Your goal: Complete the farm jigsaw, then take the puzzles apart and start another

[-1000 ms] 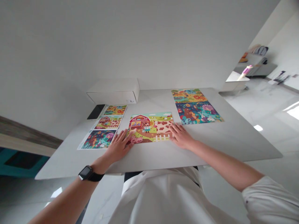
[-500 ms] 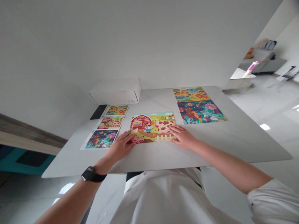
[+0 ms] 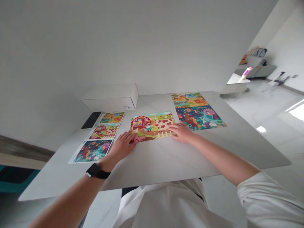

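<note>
A farm-scene puzzle (image 3: 152,125) with a red barn and a spotted cow lies flat in the middle of the white table (image 3: 166,158). My left hand (image 3: 121,147) rests flat with fingers stretched out, its fingertips on the puzzle's near left corner. My right hand (image 3: 181,132) lies flat and open on the near right corner. A black watch (image 3: 95,171) sits on my left wrist. Neither hand holds anything.
A sheet of three small pictures (image 3: 98,137) lies left of the puzzle. Two finished puzzles (image 3: 197,110) lie at the right rear. A white box (image 3: 110,96) and a black phone (image 3: 91,119) sit at the back left. Shelving (image 3: 257,63) stands far right.
Both hands have slid the farm puzzle a little farther from me across the table. The camera has tilted, so more of the near table shows.
</note>
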`<state>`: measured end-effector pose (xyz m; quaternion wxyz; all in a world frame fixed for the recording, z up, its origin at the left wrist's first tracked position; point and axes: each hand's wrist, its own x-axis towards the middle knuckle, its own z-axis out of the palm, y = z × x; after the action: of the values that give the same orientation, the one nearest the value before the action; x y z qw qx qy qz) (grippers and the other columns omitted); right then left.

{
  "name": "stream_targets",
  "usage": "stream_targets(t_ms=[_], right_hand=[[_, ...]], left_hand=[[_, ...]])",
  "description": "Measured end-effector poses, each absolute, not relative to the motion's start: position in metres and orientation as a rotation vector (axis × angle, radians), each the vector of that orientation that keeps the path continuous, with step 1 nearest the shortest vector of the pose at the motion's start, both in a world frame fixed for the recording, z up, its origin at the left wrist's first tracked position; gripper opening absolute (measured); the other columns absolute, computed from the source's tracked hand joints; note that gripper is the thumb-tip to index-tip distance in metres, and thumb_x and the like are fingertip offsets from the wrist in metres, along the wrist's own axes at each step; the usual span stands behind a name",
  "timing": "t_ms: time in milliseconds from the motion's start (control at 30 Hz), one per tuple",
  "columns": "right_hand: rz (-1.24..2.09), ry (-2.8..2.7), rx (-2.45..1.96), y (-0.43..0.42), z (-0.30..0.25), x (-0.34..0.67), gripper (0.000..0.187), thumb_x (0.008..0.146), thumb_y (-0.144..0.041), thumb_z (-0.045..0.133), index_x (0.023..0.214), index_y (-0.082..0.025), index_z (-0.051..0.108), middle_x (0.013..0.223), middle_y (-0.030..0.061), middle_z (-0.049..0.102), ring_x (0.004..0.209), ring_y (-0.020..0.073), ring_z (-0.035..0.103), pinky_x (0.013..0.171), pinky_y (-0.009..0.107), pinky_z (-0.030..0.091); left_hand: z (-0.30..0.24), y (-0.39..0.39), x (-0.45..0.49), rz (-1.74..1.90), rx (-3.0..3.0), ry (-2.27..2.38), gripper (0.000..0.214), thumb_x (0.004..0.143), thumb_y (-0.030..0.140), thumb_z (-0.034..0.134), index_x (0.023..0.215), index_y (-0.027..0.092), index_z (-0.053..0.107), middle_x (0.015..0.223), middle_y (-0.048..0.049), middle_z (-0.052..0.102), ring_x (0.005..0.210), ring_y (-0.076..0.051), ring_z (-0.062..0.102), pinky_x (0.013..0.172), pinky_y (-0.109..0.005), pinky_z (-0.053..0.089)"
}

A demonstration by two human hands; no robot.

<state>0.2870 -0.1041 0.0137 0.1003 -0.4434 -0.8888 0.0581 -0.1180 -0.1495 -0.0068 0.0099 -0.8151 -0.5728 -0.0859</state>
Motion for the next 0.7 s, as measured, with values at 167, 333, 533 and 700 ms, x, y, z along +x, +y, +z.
stream_targets(t_ms=[167,333,533,700], right_hand=[[0.138,-2.611,-1.376,-0.070,0.020,0.288,0.042,0.101,-0.026,0.061,0.142,-0.026,0.071,0.153,0.0091,0.067,0.139,0.0298,0.063,0.128,0.058,0.033],[0.115,-2.540,-1.504,-0.035,0.017,0.285,0.043,0.101,-0.027,0.059,0.143,-0.029,0.070,0.156,0.0082,0.065,0.141,0.0304,0.060,0.130,0.061,0.029],[0.045,-2.484,-1.617,-0.003,0.017,0.283,0.042,0.101,-0.025,0.056,0.140,-0.029,0.072,0.149,0.0094,0.069,0.138,0.0306,0.062,0.128,0.056,0.035],[0.086,-2.446,-1.711,0.009,0.019,0.281,0.045,0.100,-0.025,0.056,0.143,-0.030,0.070,0.148,0.0086,0.070,0.139,0.0311,0.060,0.129,0.057,0.030]], left_hand=[[0.004,-0.105,-0.098,-0.236,-2.487,-1.811,0.060,0.104,0.047,0.044,0.154,0.020,0.060,0.154,-0.0158,0.062,0.143,-0.038,0.057,0.122,-0.054,0.044],[0.011,-0.065,-0.083,-0.202,-2.406,-1.889,0.052,0.105,0.045,0.043,0.144,0.021,0.068,0.141,-0.0159,0.068,0.131,-0.035,0.062,0.113,-0.050,0.050],[0.009,-0.024,-0.067,-0.217,-2.376,-1.926,0.051,0.105,0.041,0.043,0.141,0.015,0.069,0.140,-0.0184,0.069,0.130,-0.035,0.063,0.112,-0.047,0.048],[0.008,0.000,-0.056,-0.240,-2.330,-2.037,0.048,0.103,0.040,0.046,0.140,0.020,0.070,0.144,-0.0161,0.068,0.130,-0.036,0.064,0.110,-0.048,0.049]])
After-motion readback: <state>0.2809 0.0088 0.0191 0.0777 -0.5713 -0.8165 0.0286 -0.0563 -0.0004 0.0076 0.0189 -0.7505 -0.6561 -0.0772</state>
